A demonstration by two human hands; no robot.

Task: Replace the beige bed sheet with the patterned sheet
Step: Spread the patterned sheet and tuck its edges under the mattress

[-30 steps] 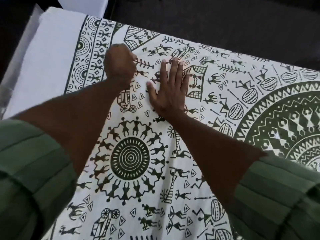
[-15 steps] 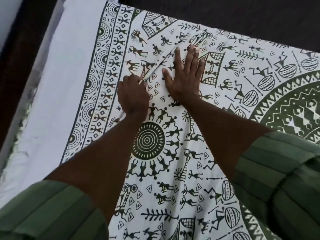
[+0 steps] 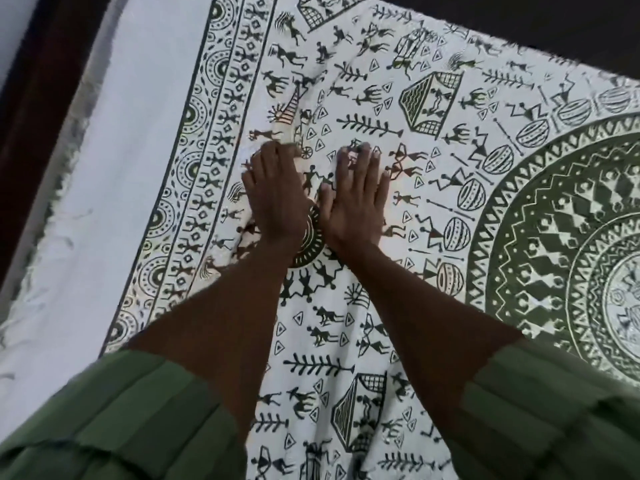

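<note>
The patterned sheet (image 3: pixel 433 109), white with dark green figures and a large round mandala at the right, lies spread over the bed. Both my hands press flat on it side by side near its left border. My left hand (image 3: pixel 275 199) lies palm down with fingers straight. My right hand (image 3: pixel 356 202) lies flat beside it, thumb almost touching the left hand. Small creases run through the cloth just beyond my fingertips. No beige sheet is in view.
A plain white strip (image 3: pixel 114 168) of the sheet runs along the left, ending in a frayed fringe at the bed's edge. A dark wooden frame (image 3: pixel 31 109) borders the left side. Dark floor lies beyond the far edge at the top right.
Both hands have slid back toward me over the sheet and come close together. The left hand's curled fingers have flattened out. The view has shifted toward the mandala.
</note>
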